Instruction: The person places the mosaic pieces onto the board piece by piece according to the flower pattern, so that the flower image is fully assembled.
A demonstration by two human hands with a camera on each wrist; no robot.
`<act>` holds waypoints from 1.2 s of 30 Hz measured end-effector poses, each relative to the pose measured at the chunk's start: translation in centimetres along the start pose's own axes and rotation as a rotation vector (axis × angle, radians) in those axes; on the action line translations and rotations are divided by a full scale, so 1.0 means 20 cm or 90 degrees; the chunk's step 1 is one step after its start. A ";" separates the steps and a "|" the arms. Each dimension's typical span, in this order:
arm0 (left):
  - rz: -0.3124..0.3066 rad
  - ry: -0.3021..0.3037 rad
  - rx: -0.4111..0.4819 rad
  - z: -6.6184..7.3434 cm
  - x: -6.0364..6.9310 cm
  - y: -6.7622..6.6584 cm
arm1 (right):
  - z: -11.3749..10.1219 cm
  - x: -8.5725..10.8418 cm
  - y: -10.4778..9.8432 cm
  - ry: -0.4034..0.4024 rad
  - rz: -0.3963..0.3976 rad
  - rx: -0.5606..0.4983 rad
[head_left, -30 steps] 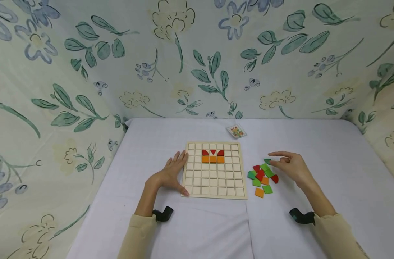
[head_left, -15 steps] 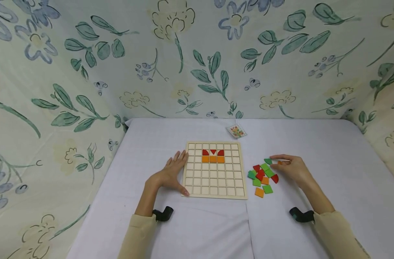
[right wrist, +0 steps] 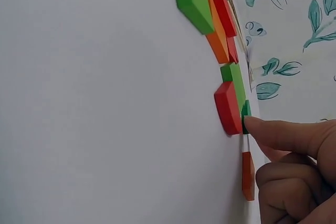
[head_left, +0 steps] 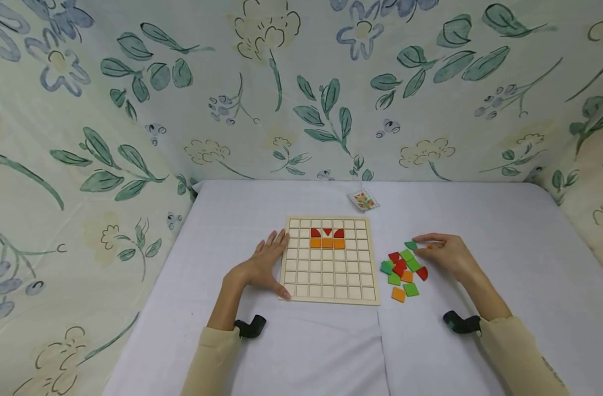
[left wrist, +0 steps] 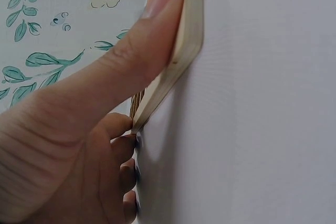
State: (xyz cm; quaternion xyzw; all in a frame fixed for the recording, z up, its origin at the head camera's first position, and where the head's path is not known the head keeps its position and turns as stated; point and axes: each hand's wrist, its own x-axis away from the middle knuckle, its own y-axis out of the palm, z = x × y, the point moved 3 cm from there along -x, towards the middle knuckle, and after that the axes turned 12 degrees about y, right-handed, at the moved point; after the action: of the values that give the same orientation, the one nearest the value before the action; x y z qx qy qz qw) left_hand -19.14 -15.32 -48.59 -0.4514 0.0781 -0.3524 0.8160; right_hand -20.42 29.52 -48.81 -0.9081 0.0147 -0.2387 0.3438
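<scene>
A wooden grid board [head_left: 327,279] lies on the table, with red tiles [head_left: 339,233] above a row of orange tiles [head_left: 327,243]. My left hand [head_left: 262,265] rests at its left side, fingers spread along the edge and thumb on the near corner [left wrist: 191,35]. At the right, my right hand [head_left: 447,254] pinches a dark green tile [head_left: 410,245] between thumb and index finger, still at table level. In the right wrist view the thumb [right wrist: 273,132] covers part of that green tile [right wrist: 246,109]. An orange tile [right wrist: 248,176] lies under this hand.
Between board and right hand lie several loose tiles in red, green and orange [head_left: 398,295]. A small patterned card [head_left: 363,200] lies behind the board's far right corner. Floral cloth [head_left: 326,110] hangs behind the table.
The right index finger has come down to the dark green tile, and the orange tile behind it has come into sight. The left hand stays on the board's edge.
</scene>
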 end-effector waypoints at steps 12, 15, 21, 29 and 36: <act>-0.001 -0.004 0.000 -0.01 0.00 0.00 | -0.02 -0.04 -0.01 0.023 -0.004 -0.011; -0.001 -0.004 0.002 0.00 0.00 0.00 | -0.03 -0.05 0.00 0.022 0.000 -0.004; 0.000 -0.002 -0.001 0.00 0.00 0.00 | -0.05 -0.08 0.01 0.033 0.011 -0.005; 0.000 -0.003 -0.003 0.00 0.00 0.00 | -0.06 -0.10 0.02 0.022 -0.012 -0.032; 0.004 0.000 0.001 0.01 0.00 0.00 | -0.08 -0.10 0.05 0.018 -0.004 -0.032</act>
State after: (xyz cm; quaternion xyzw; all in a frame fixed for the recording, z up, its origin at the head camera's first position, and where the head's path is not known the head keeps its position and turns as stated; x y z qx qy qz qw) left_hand -19.10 -15.28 -48.49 -0.4506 0.0794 -0.3499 0.8175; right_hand -22.75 28.05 -49.25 -0.9130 0.0223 -0.2520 0.3202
